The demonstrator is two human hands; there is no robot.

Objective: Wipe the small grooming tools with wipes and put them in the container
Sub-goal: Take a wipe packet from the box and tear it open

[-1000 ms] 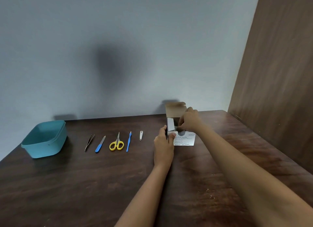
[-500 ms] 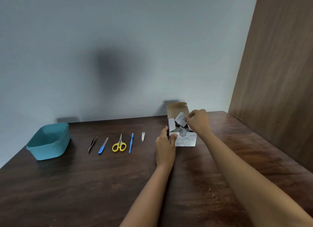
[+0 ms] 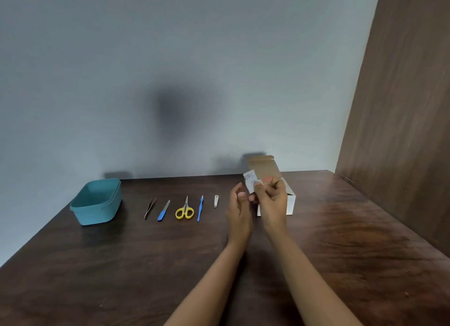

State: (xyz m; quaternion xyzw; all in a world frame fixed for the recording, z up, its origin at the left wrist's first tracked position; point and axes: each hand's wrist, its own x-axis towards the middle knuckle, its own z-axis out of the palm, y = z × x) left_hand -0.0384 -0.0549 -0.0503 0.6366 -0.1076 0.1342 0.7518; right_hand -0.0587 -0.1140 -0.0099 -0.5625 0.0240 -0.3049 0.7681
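On the table [image 3: 121, 264], a teal container [image 3: 97, 201] waits left of five unwiped tools [image 3: 185, 210]; beside the open wipe box [image 3: 289, 199], the right hand [image 3: 272, 199] pinches a sealed wipe packet [image 3: 250, 183], left hand [image 3: 239, 204] open alongside; tearing it likely comes next.

The right hand [image 3: 272, 199] lifted a wipe packet [image 3: 250, 183] clear of the open box [image 3: 289, 200], while the left hand [image 3: 239, 204] released the box's side.
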